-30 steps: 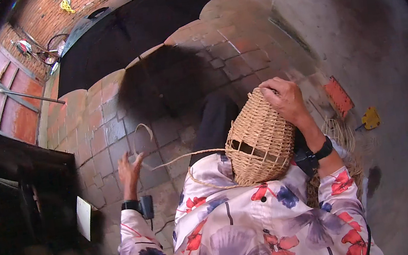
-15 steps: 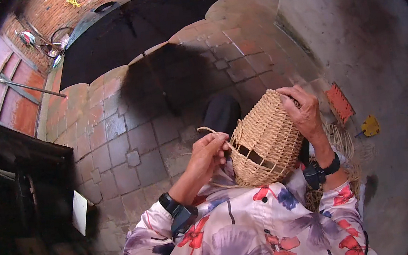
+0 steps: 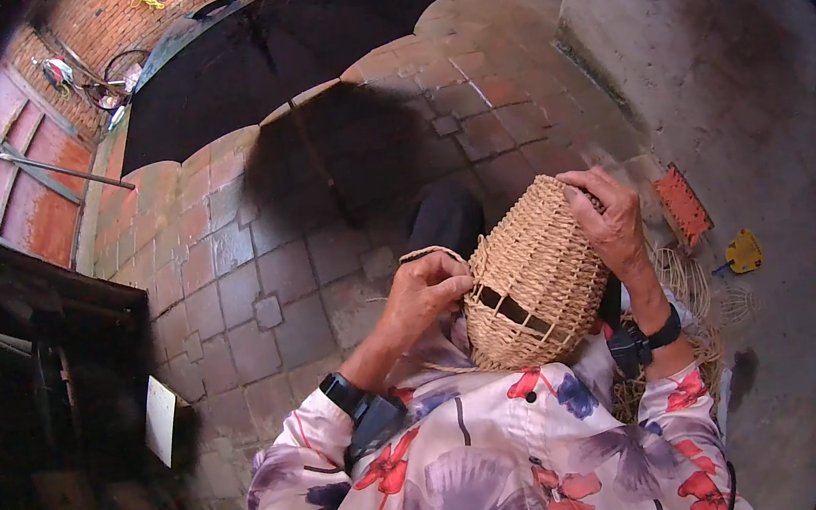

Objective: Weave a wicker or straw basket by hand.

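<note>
A tan woven basket [image 3: 543, 275] rests in my lap, tilted with its narrower end away from me. A gap in its weave shows bare ribs and a dark inside on the near side. My left hand [image 3: 428, 283] pinches a twisted straw cord [image 3: 436, 251] at the basket's left side, by the end of that gap. The cord loops over the back of the fingers. At the far right end, my right hand [image 3: 610, 215] grips the basket's edge, thumb on the outside and the other fingers partly hidden behind it.
A bundle of loose straw cord [image 3: 683, 284] lies at my right. Beyond it are an orange-red perforated block [image 3: 681, 207] and a yellow plastic piece [image 3: 743, 252] by the grey wall. An open black umbrella [image 3: 275, 59] stands ahead on the paved floor. Dark furniture [image 3: 29, 288] is at left.
My left hand has shifted slightly right, closer against the basket, and the cord now loops over its fingers. My right hand keeps its grip on the edge.
</note>
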`<state>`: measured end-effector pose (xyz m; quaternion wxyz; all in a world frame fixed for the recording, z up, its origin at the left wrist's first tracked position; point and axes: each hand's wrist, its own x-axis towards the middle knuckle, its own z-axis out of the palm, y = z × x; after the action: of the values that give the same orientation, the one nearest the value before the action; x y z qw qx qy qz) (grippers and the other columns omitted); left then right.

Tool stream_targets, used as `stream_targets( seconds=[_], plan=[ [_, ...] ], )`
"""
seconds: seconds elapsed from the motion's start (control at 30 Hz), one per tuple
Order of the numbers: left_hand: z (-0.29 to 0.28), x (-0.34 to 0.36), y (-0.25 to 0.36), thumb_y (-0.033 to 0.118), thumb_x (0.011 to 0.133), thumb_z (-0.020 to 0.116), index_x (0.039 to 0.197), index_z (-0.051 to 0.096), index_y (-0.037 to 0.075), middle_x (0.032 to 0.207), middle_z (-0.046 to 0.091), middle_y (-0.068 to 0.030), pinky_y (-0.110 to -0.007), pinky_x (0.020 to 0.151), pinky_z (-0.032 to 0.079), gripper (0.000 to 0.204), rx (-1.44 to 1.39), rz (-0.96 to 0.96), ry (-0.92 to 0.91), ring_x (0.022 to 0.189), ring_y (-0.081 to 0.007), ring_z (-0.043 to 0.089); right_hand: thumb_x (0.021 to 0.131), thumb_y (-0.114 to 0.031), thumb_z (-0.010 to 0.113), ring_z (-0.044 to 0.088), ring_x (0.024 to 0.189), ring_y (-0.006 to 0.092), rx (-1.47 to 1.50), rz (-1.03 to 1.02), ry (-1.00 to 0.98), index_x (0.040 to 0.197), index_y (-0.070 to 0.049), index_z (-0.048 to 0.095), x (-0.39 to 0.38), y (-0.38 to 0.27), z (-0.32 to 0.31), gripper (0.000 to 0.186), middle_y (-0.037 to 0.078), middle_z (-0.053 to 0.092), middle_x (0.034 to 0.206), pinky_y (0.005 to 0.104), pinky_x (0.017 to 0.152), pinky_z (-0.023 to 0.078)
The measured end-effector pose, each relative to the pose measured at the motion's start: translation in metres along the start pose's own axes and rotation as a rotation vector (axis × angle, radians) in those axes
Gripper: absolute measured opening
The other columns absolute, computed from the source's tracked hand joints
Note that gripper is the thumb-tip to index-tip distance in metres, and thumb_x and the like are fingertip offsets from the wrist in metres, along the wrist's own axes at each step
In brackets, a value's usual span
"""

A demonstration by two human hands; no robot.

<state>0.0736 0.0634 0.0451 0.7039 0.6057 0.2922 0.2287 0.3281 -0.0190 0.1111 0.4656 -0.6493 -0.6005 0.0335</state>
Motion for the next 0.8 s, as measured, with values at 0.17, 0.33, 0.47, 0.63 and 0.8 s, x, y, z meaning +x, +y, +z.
stream_targets(
  seconds=[0.17, 0.33, 0.47, 0.63, 0.8],
  plan=[
    [0.002, 0.018, -0.011, 0.007, 0.083, 0.066, 0.093, 0.055, 0.004, 0.08, 0.064, -0.0041, -0.027, 0.06, 0.048, 0.015, 0.172, -0.01, -0.017, 0.069, -0.0119, 0.06, 0.081, -0.005, 0.062, 0.064, 0.073, 0.0279, -0.001, -0.038, 0.021, 0.094, 0.001, 0.066, -0.001, 0.004, 0.002, 0.015, 0.014, 0.063, 0.083, 0.0336, 0.065, 0.049],
    [0.023, 0.019, 0.006, 0.001, 0.078, 0.06, 0.098, 0.051, 0.001, 0.076, 0.065, -0.0225, -0.039, 0.068, 0.051, 0.022, 0.549, 0.169, 0.119, 0.076, -0.0368, 0.067, 0.081, -0.006, 0.063, 0.064, 0.074, 0.0281, -0.031, -0.065, 0.028, 0.094, 0.0, 0.066, -0.004, 0.009, 0.002, 0.015, 0.014, 0.064, 0.082, 0.0344, 0.066, 0.049],
    [0.018, 0.02, -0.006, 0.004, 0.081, 0.066, 0.103, 0.05, 0.004, 0.082, 0.068, -0.0129, -0.031, 0.065, 0.05, 0.027, 0.576, 0.163, 0.105, 0.075, -0.017, 0.066, 0.082, -0.007, 0.063, 0.065, 0.077, 0.0269, -0.055, -0.014, 0.004, 0.095, -0.001, 0.066, -0.005, 0.008, 0.002, 0.015, 0.013, 0.066, 0.085, 0.0329, 0.069, 0.05],
    [0.007, 0.017, 0.009, 0.0, 0.081, 0.067, 0.101, 0.052, 0.008, 0.081, 0.061, 0.001, -0.023, 0.062, 0.047, 0.026, 0.155, 0.06, -0.083, 0.073, -0.0067, 0.058, 0.085, -0.009, 0.059, 0.066, 0.081, 0.0194, 0.14, 0.153, -0.022, 0.095, -0.001, 0.066, -0.007, 0.026, 0.014, 0.015, 0.011, 0.068, 0.087, 0.0289, 0.073, 0.05],
    [0.026, 0.005, 0.043, 0.0, 0.08, 0.061, 0.097, 0.055, 0.004, 0.08, 0.058, 0.0009, -0.022, 0.052, 0.046, 0.019, 0.283, -0.05, -0.137, 0.064, -0.0051, 0.052, 0.087, -0.019, 0.06, 0.066, 0.081, 0.0198, 0.197, 0.256, -0.129, 0.095, -0.001, 0.066, 0.01, 0.029, 0.033, 0.021, 0.013, 0.068, 0.087, 0.0297, 0.073, 0.049]
  ],
)
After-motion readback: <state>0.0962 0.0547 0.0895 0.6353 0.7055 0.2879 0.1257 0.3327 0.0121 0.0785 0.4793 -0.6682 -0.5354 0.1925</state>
